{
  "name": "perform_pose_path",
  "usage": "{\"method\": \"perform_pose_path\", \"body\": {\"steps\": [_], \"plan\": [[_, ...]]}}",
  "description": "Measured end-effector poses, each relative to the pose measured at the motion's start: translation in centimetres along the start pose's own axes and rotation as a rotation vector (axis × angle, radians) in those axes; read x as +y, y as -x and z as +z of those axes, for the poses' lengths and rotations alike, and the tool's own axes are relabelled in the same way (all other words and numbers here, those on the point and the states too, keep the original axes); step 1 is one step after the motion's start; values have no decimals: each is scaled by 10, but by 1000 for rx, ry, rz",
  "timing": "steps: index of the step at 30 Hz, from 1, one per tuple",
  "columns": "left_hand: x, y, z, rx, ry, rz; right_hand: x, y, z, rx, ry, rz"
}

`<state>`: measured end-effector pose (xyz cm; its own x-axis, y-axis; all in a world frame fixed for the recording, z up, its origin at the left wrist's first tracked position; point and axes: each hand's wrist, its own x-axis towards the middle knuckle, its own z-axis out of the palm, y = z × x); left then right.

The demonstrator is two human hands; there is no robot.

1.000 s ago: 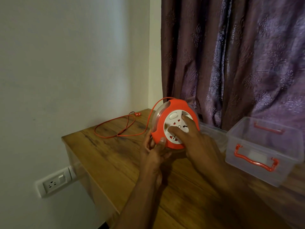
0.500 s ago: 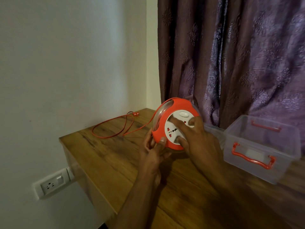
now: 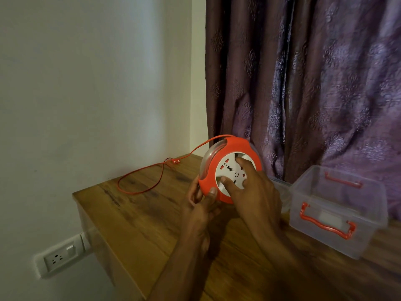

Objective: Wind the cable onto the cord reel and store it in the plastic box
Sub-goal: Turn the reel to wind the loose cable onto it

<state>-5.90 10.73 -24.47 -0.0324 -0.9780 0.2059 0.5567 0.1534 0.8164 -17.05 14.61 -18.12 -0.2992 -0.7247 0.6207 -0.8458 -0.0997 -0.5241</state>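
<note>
Wood-grain surface (image 3: pixel 134 218) sits in a room corner: pale wall on the left with a white socket plate (image 3: pixel 59 258) below the surface edge, purple patterned curtain (image 3: pixel 314 88) behind. Clear plastic box (image 3: pixel 338 210) with orange handles stands open on the right of the surface, just beside the right forearm; a clear lid (image 3: pixel 280 187) lies between box and reel, partly hidden by the right hand. Orange cord reel (image 3: pixel 230 170) is held upright above the surface, white socket face toward the camera. Left hand (image 3: pixel 200 204) grips its lower left rim, thumb on the front, fingers (image 3: pixel 194 190) curled behind. Right hand (image 3: pixel 253 192) lies on the white face, forefinger and thumb spread and pressing it, hiding the face's right part; whether it grasps a knob cannot be told. Orange cable (image 3: pixel 156 185) runs from the reel top down to a loop on the surface by the wall, plug (image 3: pixel 175 161) near the far corner. Versus 0.5 s ago: loop is smaller and drawn closer to the reel, white face has rotated, right fingertips have shifted round it; left grip and box unchanged.
</note>
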Motion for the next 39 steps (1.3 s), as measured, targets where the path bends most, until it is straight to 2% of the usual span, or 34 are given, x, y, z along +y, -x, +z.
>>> {"method": "perform_pose_path", "body": {"steps": [4, 9, 16, 23, 29, 34, 39], "plan": [[5, -14, 1, -19, 7, 35, -4, -13, 0, 14, -108, 9], [12, -35, 6, -22, 50, 69, -7, -25, 1, -57, -192, -14], [0, -66, 20, -48, 105, 115, -1, -43, 6, -80, -210, -31], [-26, -72, 19, -70, 160, 24, 7, -53, 20, -51, -181, 3], [-18, -70, 17, -76, 51, 155, 7, -52, 31, -66, -205, -9], [-8, -63, 22, -107, -44, 240, 1, -53, 26, 23, -226, 2], [-1, -58, 29, -119, -3, 257, -6, -55, 18, 51, -415, 83]]}}
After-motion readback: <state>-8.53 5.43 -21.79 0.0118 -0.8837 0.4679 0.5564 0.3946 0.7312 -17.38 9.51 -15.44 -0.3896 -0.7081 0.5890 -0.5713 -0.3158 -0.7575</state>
